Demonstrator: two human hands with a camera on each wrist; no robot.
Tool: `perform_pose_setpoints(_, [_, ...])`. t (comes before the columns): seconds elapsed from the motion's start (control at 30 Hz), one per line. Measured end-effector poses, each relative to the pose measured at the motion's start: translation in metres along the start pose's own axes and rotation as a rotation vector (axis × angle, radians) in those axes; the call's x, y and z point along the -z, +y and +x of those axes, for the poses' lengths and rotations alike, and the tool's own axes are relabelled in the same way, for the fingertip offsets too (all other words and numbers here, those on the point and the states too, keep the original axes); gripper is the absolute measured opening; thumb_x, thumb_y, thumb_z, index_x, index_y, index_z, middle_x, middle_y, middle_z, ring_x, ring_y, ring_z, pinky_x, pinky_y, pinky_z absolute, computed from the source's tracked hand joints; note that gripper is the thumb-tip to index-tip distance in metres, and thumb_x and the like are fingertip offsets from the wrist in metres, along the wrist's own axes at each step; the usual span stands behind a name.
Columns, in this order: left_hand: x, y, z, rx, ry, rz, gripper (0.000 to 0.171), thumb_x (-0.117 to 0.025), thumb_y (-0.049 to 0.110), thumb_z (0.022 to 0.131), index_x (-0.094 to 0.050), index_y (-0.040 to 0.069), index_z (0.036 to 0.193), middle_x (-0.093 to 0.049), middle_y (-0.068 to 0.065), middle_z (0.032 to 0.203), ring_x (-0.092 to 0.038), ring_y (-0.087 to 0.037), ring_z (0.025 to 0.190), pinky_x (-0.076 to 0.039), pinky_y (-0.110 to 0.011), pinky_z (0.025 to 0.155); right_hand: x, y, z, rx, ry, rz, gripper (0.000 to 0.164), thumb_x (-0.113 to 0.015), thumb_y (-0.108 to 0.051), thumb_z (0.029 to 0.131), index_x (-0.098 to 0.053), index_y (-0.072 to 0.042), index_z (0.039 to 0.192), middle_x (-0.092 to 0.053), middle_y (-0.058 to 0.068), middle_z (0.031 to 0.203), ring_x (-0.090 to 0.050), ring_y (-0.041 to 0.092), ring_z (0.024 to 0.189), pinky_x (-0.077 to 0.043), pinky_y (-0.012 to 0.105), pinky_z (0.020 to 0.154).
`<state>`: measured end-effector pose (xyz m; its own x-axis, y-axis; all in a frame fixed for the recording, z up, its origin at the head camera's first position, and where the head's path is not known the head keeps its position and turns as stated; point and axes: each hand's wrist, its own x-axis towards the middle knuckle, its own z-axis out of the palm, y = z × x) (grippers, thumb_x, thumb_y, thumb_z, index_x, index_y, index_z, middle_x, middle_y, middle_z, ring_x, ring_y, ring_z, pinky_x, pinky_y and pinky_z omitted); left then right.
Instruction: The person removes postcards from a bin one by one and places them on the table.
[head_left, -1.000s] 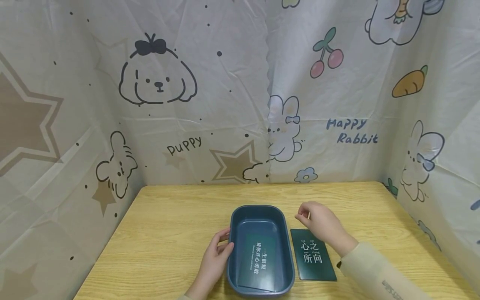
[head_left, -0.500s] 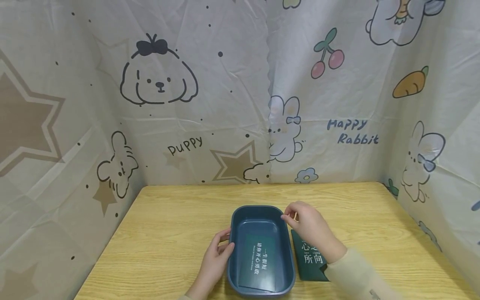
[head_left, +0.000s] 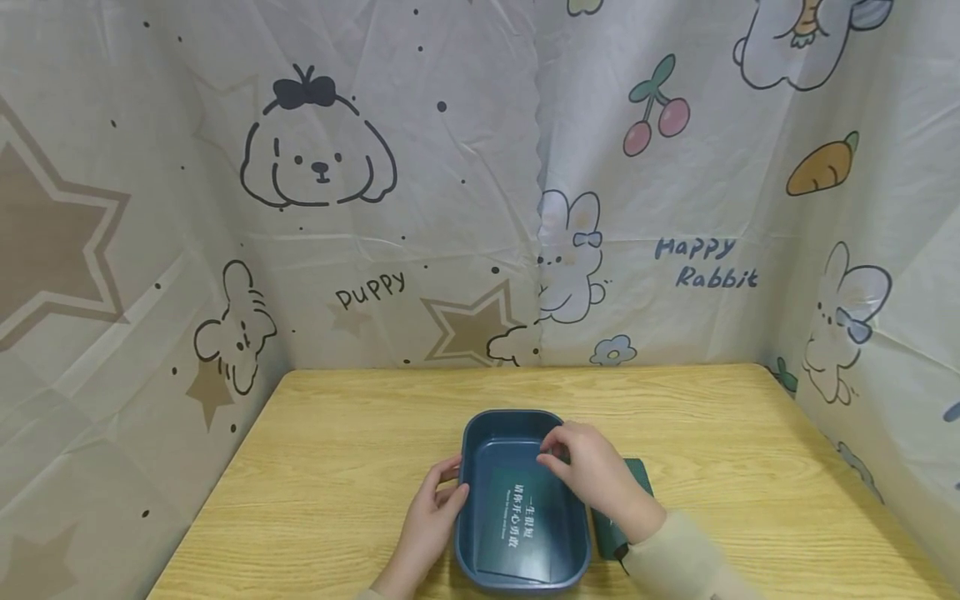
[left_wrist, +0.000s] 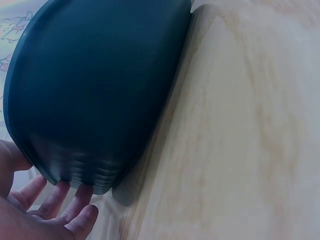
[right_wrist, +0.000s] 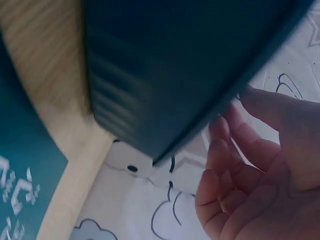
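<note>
A deep blue-green rectangular tray (head_left: 525, 417) with rounded corners stands on the table. My left hand (head_left: 429, 512) holds its left rim, fingers against the outer wall in the left wrist view. My right hand (head_left: 592, 471) is over the tray's right rim, thumb and index finger close together above the inside. Its other fingers (right_wrist: 212, 192) are loosely curled, and no object shows in them; the tray wall hides the fingertips in the right wrist view. A dark green card (head_left: 517, 546) with white writing lies inside the tray. Another green card (head_left: 636, 473) lies to its right, partly under my right forearm.
The light wood-grain table (head_left: 360, 450) extends around the tray. A printed cloth (head_left: 450, 225) with cartoon animals hangs along the back and both sides.
My right hand has moved left from above the right-hand card to over the tray, and its forearm now covers more of that card. The left hand, tray and cards have stayed in place.
</note>
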<state>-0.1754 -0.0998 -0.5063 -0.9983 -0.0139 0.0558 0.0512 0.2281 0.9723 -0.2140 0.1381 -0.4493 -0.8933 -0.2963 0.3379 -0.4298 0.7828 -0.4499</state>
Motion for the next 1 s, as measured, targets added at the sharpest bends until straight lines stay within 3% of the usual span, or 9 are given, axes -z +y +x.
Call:
perform_pose_setpoints(0.17, [0.0,0.001,0.0,0.006,0.003,0.006,0.041,-0.056,0.02,0.095,-0.049,0.014,0.135,-0.054,-0.017,0.129,-0.058,-0.027,0.107,-0.053,-0.048,0.09,-0.011,-0.005,-0.001,0.055,-0.078,0.015,0.019,-0.075,-0.023,0.079,-0.07,-0.01,0.091,-0.063,0.0,0.082,-0.054,0.017,0.078,-0.053,0.037,0.068])
perform_pose_setpoints(0.37, [0.0,0.001,0.001,0.006,-0.002,0.007,0.041,-0.056,0.021,0.095,-0.048,0.014,0.135,-0.053,-0.017,0.13,-0.057,-0.027,0.108,-0.053,-0.048,0.091,-0.02,-0.009,-0.002,0.076,-0.146,-0.016,0.026,-0.075,-0.025,0.079,-0.07,-0.006,0.096,-0.064,0.003,0.088,-0.055,0.018,0.084,-0.055,0.039,0.073])
perform_pose_setpoints(1.0, [0.001,0.001,-0.001,0.013,-0.016,-0.012,0.042,-0.056,0.022,0.095,-0.047,0.015,0.136,-0.052,-0.017,0.132,-0.057,-0.028,0.109,-0.053,-0.048,0.091,-0.036,-0.015,-0.002,0.114,-0.24,-0.305,0.045,-0.08,-0.038,0.07,-0.071,-0.004,0.097,-0.066,0.009,0.095,-0.053,0.022,0.085,-0.055,0.041,0.074])
